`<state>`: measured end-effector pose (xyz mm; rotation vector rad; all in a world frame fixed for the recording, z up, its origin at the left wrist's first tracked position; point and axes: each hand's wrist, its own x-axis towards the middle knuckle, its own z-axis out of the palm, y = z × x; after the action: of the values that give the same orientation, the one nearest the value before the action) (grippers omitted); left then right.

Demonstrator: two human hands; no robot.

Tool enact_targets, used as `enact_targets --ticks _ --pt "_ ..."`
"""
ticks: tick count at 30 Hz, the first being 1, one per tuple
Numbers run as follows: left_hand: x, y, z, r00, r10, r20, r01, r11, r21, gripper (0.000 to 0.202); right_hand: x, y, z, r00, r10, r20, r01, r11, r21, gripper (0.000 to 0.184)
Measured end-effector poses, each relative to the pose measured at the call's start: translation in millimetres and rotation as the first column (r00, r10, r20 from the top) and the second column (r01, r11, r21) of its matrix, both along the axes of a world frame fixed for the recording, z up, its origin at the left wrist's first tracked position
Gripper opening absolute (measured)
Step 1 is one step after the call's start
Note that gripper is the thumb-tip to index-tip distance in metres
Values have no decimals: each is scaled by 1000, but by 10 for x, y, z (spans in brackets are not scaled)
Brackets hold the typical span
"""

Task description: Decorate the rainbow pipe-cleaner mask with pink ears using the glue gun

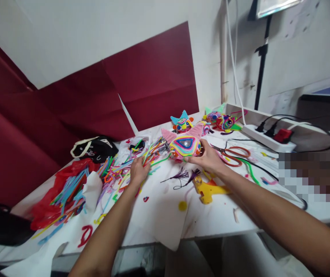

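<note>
The pink-eared craft figure was, in the head view, over the middle of the surface, the right hand's fingers grasping its lower right side, probably to steady it with the patterned front facing the wearer. The left hand was at the edge of the loose pipe cleaners; whether its fingers gripped any, one could not tell. The yellow glue gun lay beside the right forearm, seemingly for easy reach.

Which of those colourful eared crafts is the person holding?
The pink-eared craft, in the right hand; the blue-eared one and green-eared one sit farther back, untouched.
</note>
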<state>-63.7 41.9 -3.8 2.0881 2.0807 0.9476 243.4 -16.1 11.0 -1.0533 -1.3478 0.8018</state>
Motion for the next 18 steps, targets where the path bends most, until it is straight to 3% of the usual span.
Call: enact_targets --ticks 3,8,18 --pt "-71 -11 -65 989 59 -133 -67 996 -54 45 44 52 -12 1000 -5 -10 5 1000 7 71" --pt "-135 -35 -115 960 103 -261 -136 984 -111 21 89 132 -74 999 -32 -5 32 999 16 74" --pt "-245 28 -63 963 126 -236 -154 983 -101 26 86 127 -97 998 -49 45 49 999 7 66"
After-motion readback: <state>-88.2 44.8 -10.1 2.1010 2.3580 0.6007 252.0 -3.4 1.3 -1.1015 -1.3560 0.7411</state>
